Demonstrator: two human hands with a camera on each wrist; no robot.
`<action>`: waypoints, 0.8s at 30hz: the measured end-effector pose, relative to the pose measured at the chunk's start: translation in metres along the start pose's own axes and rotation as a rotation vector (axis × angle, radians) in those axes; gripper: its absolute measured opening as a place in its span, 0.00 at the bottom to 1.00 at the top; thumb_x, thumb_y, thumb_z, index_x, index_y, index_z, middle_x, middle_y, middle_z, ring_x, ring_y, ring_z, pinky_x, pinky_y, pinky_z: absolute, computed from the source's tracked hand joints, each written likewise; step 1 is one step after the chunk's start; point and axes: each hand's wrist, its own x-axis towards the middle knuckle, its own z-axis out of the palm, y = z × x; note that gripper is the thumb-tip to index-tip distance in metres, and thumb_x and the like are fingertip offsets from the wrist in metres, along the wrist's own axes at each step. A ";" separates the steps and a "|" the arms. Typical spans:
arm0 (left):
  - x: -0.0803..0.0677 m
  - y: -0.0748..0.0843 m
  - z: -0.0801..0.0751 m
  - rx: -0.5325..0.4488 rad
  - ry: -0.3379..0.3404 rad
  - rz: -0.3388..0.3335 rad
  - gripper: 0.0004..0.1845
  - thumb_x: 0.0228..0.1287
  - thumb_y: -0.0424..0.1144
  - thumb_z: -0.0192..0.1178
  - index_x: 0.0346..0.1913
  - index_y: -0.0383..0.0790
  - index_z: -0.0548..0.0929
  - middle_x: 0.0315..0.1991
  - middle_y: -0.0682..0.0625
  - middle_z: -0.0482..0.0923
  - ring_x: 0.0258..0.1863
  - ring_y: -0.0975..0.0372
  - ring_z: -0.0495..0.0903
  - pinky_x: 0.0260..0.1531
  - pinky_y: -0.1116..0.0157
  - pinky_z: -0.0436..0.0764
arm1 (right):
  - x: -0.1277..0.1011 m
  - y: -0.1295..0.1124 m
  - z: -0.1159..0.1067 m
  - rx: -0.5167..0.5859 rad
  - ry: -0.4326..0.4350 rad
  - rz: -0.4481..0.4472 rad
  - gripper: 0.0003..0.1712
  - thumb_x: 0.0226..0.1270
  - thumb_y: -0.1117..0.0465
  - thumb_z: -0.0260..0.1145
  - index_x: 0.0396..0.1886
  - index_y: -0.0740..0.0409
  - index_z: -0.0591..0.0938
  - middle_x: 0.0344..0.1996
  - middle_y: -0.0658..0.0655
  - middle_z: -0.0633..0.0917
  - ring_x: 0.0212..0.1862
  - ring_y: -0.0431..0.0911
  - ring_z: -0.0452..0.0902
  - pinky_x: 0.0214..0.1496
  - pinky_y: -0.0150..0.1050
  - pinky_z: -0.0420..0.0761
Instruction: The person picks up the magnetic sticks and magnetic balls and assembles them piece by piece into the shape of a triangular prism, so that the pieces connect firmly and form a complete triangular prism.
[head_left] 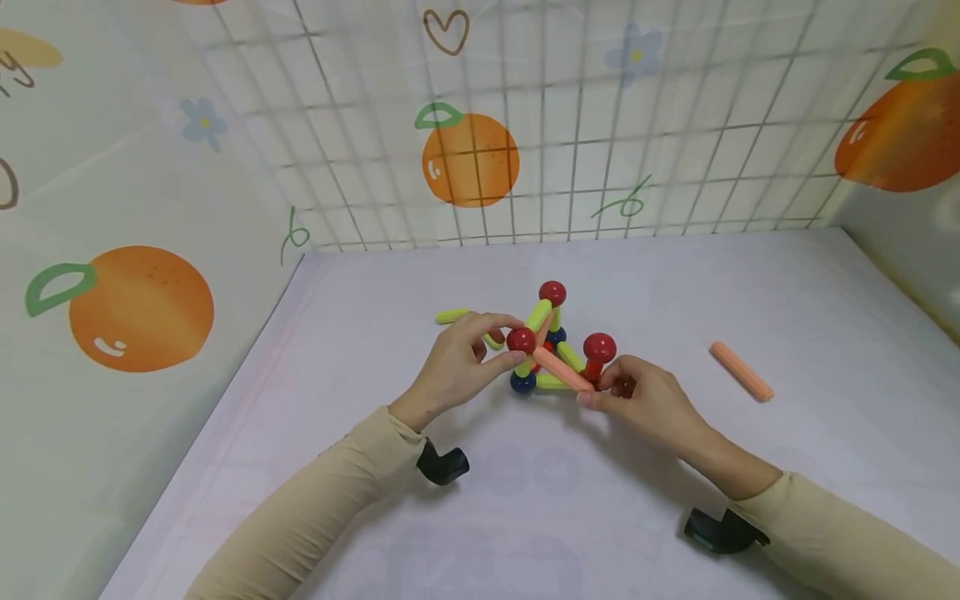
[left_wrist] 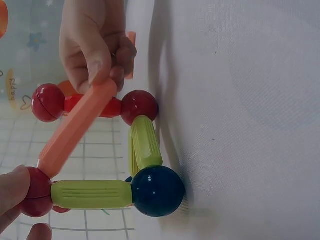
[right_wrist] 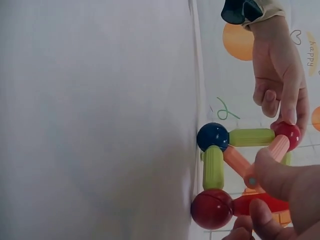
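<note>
A small frame of magnetic rods and balls (head_left: 551,346) stands near the middle of the white bench (head_left: 570,517), and both hands work at its near side. The left hand (head_left: 457,367) has its thumb and forefinger pinched on a red ball (head_left: 521,340) at the frame's upper near corner; in the left wrist view that ball (left_wrist: 35,192) sits against the fingers (left_wrist: 12,192), joined by a green rod (left_wrist: 92,194) to a dark blue ball (left_wrist: 157,191) resting on the bench. The right hand (head_left: 645,400) grips the lower end of an orange rod (head_left: 562,371) between thumb and fingertips; the rod's upper end touches the red ball, so it slants across the frame's near face, as the left wrist view shows (left_wrist: 75,127). In the right wrist view the same orange rod (right_wrist: 272,152) runs from the right thumb to the red ball (right_wrist: 287,134). Just behind the right hand a second red ball (head_left: 599,346) tops a red rod, and a third red ball (head_left: 552,292) crowns the frame's peak. A loose green rod (head_left: 452,316) lies on the bench just left of the frame, behind the left hand, and a loose orange rod (head_left: 741,371) lies well to the frame's right. Orange-print sheeting (head_left: 135,308) walls the bench to the left of the frame, and a wire grid (head_left: 570,125) stands behind it.
</note>
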 end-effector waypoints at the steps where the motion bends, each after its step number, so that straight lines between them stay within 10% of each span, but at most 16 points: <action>1: 0.000 0.000 0.000 0.000 0.001 0.002 0.18 0.56 0.47 0.66 0.51 0.53 0.80 0.37 0.45 0.78 0.27 0.55 0.71 0.26 0.69 0.68 | 0.001 0.000 0.000 -0.006 0.001 0.009 0.25 0.48 0.41 0.72 0.31 0.55 0.76 0.23 0.52 0.74 0.28 0.45 0.67 0.26 0.32 0.67; 24: 0.000 0.003 0.002 -0.027 0.013 0.015 0.18 0.55 0.46 0.66 0.50 0.51 0.81 0.36 0.47 0.78 0.25 0.60 0.69 0.25 0.70 0.68 | 0.017 0.004 0.007 0.002 -0.003 0.033 0.28 0.50 0.47 0.73 0.40 0.62 0.72 0.25 0.56 0.72 0.28 0.46 0.66 0.26 0.35 0.66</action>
